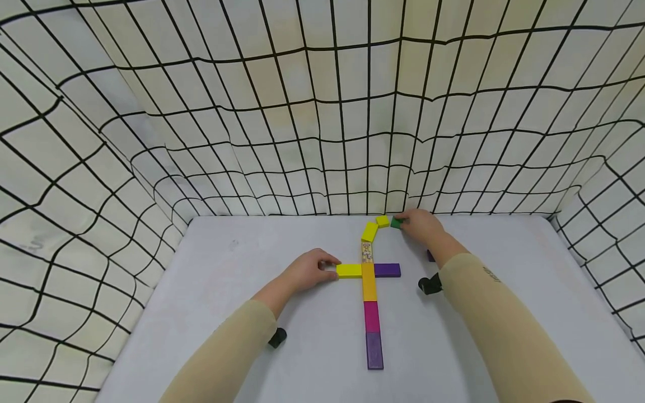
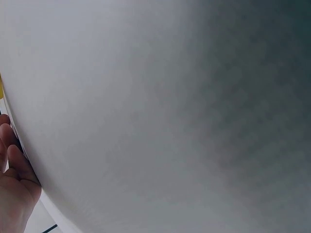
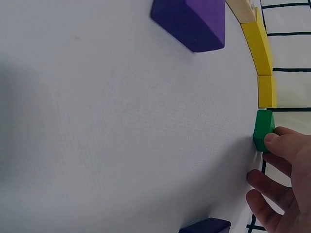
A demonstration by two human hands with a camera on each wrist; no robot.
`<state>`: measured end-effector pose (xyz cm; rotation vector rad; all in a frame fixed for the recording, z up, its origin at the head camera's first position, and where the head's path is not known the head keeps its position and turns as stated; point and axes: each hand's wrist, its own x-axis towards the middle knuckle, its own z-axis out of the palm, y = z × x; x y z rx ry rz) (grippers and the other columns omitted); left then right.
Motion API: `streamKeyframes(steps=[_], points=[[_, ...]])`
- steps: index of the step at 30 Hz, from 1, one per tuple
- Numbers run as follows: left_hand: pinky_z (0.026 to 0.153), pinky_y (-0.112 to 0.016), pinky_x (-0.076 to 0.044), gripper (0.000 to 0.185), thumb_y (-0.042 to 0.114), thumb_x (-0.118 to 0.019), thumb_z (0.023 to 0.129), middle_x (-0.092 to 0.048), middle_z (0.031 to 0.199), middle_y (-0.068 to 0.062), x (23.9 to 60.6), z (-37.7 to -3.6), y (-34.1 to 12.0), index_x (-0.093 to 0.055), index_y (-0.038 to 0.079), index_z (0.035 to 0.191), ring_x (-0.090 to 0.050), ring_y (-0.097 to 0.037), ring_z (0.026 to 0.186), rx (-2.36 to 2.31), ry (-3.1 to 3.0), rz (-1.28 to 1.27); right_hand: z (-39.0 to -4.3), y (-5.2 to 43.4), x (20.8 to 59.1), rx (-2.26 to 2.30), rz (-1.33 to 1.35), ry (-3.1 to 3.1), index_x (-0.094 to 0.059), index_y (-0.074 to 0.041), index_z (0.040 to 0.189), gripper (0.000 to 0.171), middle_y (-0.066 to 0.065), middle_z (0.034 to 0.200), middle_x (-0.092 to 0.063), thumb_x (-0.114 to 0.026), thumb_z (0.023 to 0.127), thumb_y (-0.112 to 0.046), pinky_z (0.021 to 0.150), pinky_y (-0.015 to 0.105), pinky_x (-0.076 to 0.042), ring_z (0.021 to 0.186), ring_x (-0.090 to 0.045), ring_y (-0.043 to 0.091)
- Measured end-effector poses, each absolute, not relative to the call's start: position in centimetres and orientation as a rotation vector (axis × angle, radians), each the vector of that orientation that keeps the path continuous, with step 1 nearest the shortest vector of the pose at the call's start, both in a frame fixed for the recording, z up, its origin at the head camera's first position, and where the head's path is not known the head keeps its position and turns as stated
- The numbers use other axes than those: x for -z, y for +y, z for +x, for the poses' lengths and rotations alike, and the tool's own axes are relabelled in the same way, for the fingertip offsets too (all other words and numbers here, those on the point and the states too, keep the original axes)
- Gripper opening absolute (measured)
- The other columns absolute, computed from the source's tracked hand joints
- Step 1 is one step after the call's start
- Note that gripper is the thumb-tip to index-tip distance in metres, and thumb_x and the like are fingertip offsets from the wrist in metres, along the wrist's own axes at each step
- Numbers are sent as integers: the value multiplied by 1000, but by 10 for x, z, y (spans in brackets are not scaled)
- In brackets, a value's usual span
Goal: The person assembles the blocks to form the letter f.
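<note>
My right hand (image 1: 422,225) pinches a small green block (image 3: 264,130) between thumb and fingers at the far edge of the white table. Just left of it in the head view lies a short yellow block (image 1: 383,221), then a tilted yellow block (image 1: 370,232). My left hand (image 1: 309,270) holds the outer end of a flat yellow block (image 1: 349,271) with thumb and index finger. That block meets an orange block (image 1: 369,282), and a purple block (image 1: 387,270) lies opposite. In the left wrist view, only part of the left hand (image 2: 18,182) shows.
A patterned block (image 1: 367,252) lies above the orange one; a magenta block (image 1: 372,317) and another purple block (image 1: 374,351) continue below. A dark purple block (image 1: 430,256) is partly hidden by the right arm. Black netting (image 1: 347,112) over white walls surrounds the table.
</note>
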<state>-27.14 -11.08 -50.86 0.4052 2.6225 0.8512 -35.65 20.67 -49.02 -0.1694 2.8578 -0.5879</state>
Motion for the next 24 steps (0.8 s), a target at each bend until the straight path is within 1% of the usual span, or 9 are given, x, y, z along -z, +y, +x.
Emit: streamKeyframes(steps=[9, 15, 24], points=[[83, -31, -46, 33, 34, -76, 88, -60, 112, 6, 509, -271, -112, -72, 27, 120, -51, -18, 95, -859, 2623, 402, -359, 205, 491, 579, -159, 2855, -60, -17, 138, 37, 20, 140, -53, -53, 102, -17, 103, 53, -41, 123, -51, 37], [83, -31, -46, 32, 34, -75, 89, -60, 113, 6, 509, -270, -112, -72, 27, 120, -51, -17, 94, -848, 2631, 405, -358, 204, 492, 574, -155, 2855, -60, -18, 139, 38, 20, 142, -52, -52, 102, -17, 105, 55, -39, 128, -48, 39], [84, -31, -46, 33, 34, -75, 89, -60, 113, 7, 508, -270, -111, -71, 27, 121, -51, -17, 95, -840, 2631, 404, -360, 204, 495, 544, -161, 2870, -58, -18, 140, 38, 20, 141, -53, -53, 102, -18, 103, 54, -41, 127, -50, 39]])
